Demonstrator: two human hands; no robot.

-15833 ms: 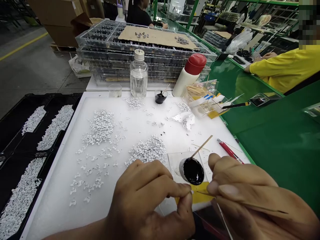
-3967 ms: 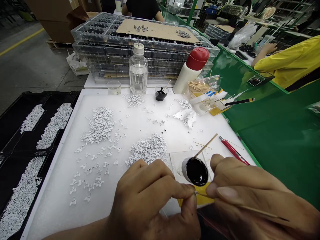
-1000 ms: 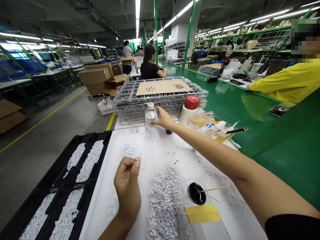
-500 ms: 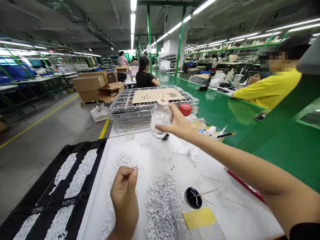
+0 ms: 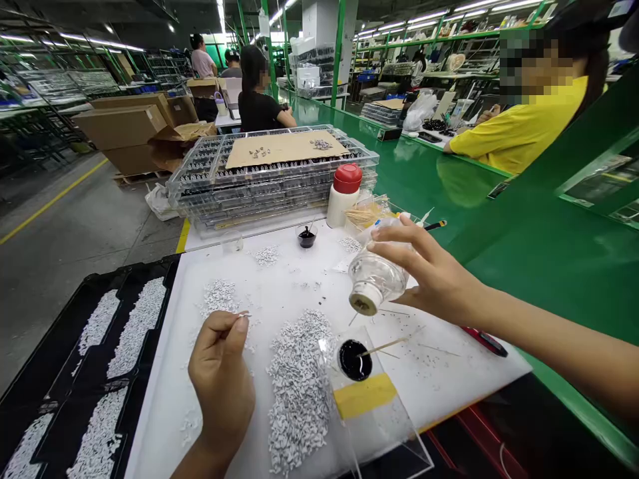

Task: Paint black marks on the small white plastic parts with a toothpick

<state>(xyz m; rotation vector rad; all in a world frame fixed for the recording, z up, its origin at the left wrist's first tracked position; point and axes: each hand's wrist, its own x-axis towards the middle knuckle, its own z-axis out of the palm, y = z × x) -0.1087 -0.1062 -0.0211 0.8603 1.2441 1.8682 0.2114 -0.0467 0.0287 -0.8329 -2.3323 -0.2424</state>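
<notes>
My right hand grips a clear bottle with a white cap and a thin needle tip. The bottle is tipped over, needle pointing down above a small round cup of black liquid. A thin wooden stick rests in that cup, on a clear plastic stand with yellow tape. Between thumb and forefinger, my left hand pinches a tiny white piece. Beside it on the white board lies a big pile of small white pieces.
Black trays of white pieces stand at the left. Behind are stacked clear trays, a red-capped white bottle, another cup of black liquid and wooden sticks. A red-handled tool lies right. A co-worker in yellow sits across.
My right hand has brought the bottle right and nearer, turning it from upright to cap-down above the black cup. My left hand still pinches the white piece. The view has tilted downward.
</notes>
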